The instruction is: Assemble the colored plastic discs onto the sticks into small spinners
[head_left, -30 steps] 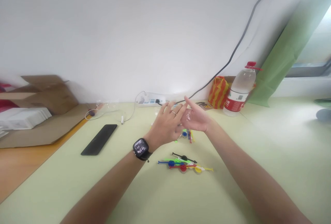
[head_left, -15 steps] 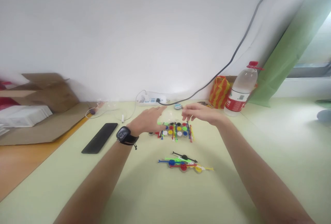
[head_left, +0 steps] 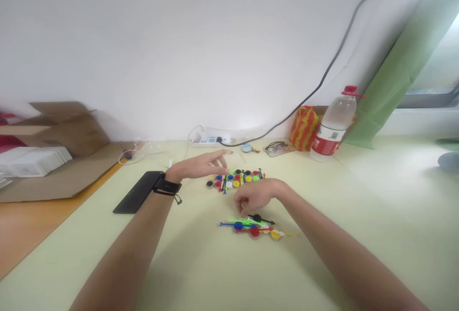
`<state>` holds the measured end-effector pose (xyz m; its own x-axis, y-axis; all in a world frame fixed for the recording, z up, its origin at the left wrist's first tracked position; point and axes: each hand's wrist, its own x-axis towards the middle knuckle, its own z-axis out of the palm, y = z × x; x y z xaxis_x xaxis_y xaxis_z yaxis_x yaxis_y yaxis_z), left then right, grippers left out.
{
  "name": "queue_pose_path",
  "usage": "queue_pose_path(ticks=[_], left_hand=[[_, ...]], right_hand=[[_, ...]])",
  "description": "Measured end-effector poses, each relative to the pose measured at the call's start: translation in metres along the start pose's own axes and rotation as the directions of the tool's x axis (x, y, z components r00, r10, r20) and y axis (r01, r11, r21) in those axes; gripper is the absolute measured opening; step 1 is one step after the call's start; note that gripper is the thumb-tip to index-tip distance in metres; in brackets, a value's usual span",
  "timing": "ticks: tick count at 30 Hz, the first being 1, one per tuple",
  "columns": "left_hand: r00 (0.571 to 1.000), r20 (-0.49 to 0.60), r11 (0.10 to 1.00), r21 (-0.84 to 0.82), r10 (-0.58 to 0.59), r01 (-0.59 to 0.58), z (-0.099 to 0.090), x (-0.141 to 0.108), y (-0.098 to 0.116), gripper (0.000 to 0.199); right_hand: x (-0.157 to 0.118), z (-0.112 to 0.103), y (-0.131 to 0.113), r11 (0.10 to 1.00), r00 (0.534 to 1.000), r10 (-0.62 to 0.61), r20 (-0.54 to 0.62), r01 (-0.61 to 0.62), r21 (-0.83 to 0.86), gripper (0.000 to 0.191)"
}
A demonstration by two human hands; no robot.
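Note:
My left hand (head_left: pixel 204 164) is held with its fingers apart and nothing in it, at the left of a grouped set of coloured discs and arrows (head_left: pixel 236 183). My right hand (head_left: pixel 255 196) has its fingers curled together, pointing down at the back edge of a nearer pile. Whatever its fingertips grip, if anything, is hidden. In that pile lie a black arrow (head_left: pixel 257 218), a blue arrow (head_left: pixel 238 226), a red arrow (head_left: pixel 254 232), a yellow arrow (head_left: pixel 275 235), and green and white ones, overlapping. My right hand covers part of the grouped set.
A black phone (head_left: pixel 134 195) lies left, partly behind my left wrist. At the back are a power strip (head_left: pixel 211 139), a round tin (head_left: pixel 246 148) and a striped bag (head_left: pixel 304 128). A large bottle (head_left: pixel 333 127) stands right. Cardboard (head_left: pixel 71 177) lies far left.
My right hand has come down and nearer, from behind the grouped set to the near pile, and its fingers have curled in. My left hand has shifted slightly left.

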<state>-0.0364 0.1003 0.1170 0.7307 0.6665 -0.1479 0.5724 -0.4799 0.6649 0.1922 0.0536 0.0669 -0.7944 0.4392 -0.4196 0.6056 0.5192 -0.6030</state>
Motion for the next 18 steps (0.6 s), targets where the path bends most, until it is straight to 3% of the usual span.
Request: queue_pose_path(ticks=[5, 9, 11, 14, 16, 18], left_hand=[[0.997, 0.074, 0.973, -0.231, 0.005, 0.012, -0.004, -0.005, 0.0, 0.071], [0.995, 0.096, 0.916, -0.4, -0.002, 0.04, -0.005, -0.007, -0.01, 0.072], [0.994, 0.108, 0.897, -0.439, 0.0, 0.048, -0.005, -0.007, -0.014, 0.072], [0.992, 0.125, 0.882, -0.47, 0.024, 0.038, -0.002, -0.004, -0.017, 0.071], [0.99, 0.134, 0.884, -0.467, 0.04, 0.028, 0.001, -0.002, -0.016, 0.07], [0.988, 0.146, 0.891, -0.454, 0.058, 0.015, 0.004, 0.0, -0.015, 0.07]], right_hand=[[-0.031, -0.02, 0.009, 0.959, 0.988, -0.106, -0.111, 0.131, 0.251, 0.013], [-0.06, -0.036, 0.021, 0.868, 0.93, -0.095, -0.355, 0.252, 0.429, 0.022], [-0.071, -0.041, 0.031, 0.808, 0.859, -0.056, -0.509, 0.339, 0.483, 0.024], [-0.08, -0.046, 0.045, 0.693, 0.692, 0.065, -0.719, 0.488, 0.531, 0.021], [-0.085, -0.048, 0.053, 0.622, 0.576, 0.156, -0.802, 0.574, 0.533, 0.018], [-0.089, -0.05, 0.057, 0.577, 0.496, 0.219, -0.84, 0.629, 0.522, 0.016]])
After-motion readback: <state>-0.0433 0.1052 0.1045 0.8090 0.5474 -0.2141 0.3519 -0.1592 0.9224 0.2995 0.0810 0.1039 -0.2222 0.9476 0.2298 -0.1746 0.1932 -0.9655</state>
